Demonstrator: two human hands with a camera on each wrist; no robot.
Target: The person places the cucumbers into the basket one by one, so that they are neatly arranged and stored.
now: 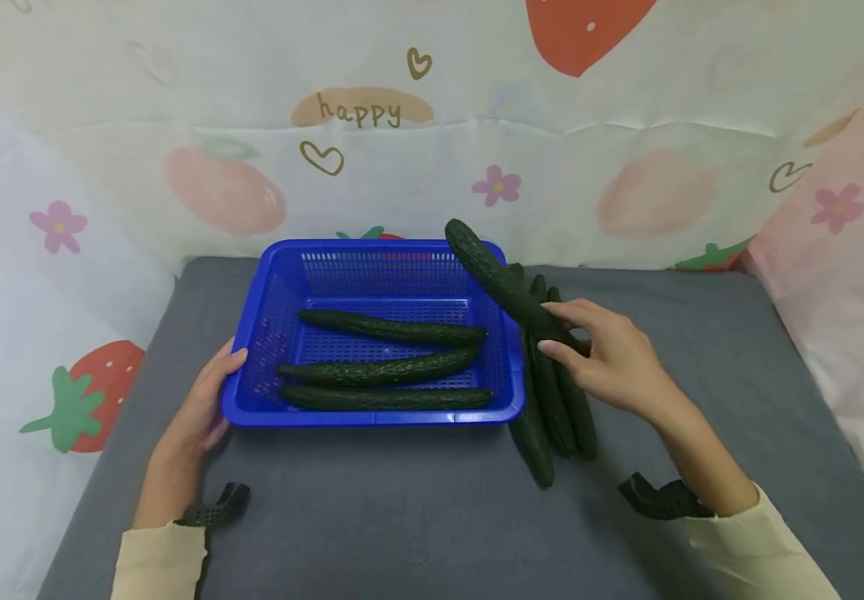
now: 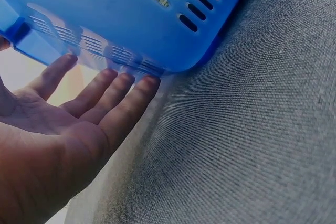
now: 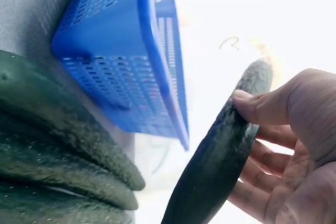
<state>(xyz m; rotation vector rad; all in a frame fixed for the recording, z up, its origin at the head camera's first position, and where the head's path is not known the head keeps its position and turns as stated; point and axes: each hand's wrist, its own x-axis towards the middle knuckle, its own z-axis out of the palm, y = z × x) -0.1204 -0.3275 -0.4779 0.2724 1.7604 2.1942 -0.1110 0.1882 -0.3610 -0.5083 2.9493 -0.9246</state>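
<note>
In the head view my right hand (image 1: 615,354) grips a dark green cucumber (image 1: 495,279) near one end, thumb on one side and fingers on the other. The cucumber is raised and slanted, its far end over the right rim of a blue plastic basket (image 1: 372,418). My left hand (image 1: 202,400) holds the basket's left side. Its thumb lies on the rim, and in the left wrist view its fingers (image 2: 128,106) touch the outer wall. Inside the basket lie three cucumbers, including an upper one (image 1: 394,328), roughly side by side.
Beside the basket's right wall, several more cucumbers (image 1: 555,400) lie close together on the grey cloth-covered table (image 1: 372,517). A printed curtain (image 1: 432,183) hangs behind the table and along both sides. Dark straps (image 1: 664,497) sit at the wrists.
</note>
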